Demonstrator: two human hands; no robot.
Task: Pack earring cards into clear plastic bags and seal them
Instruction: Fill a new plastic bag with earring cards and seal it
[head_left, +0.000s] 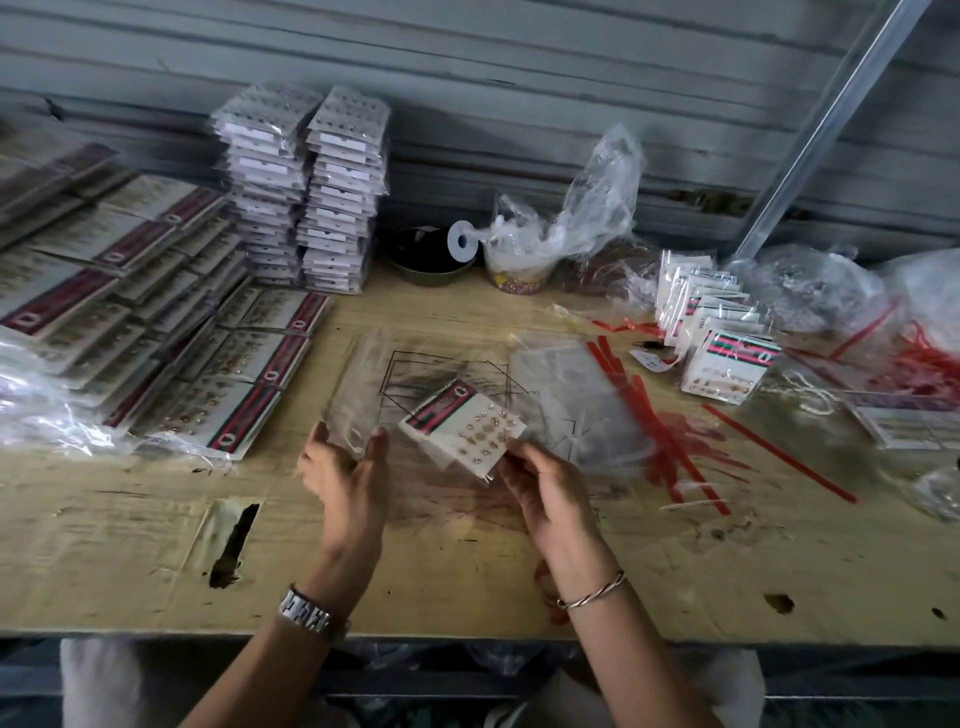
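Observation:
My right hand (540, 483) pinches the near corner of a white earring card (462, 428) with a red-and-green stripe and several small studs. The card is tilted above the wooden table (467, 571). My left hand (345, 467) holds the lower end of a clear plastic bag (358, 384) just left of the card, thumb and fingers round its edge. The bag is blurred. I cannot tell whether the card's far end is inside the bag. A loose pile of clear bags (576, 395) lies to the right of the card.
Stacks of unpacked cards (182, 332) cover the left side. Two tall piles of bagged cards (306, 192) stand at the back. Packed cards (722, 338) sit at right among red strips (670, 431). A dark bowl (431, 254) and crumpled plastic (576, 208) are behind.

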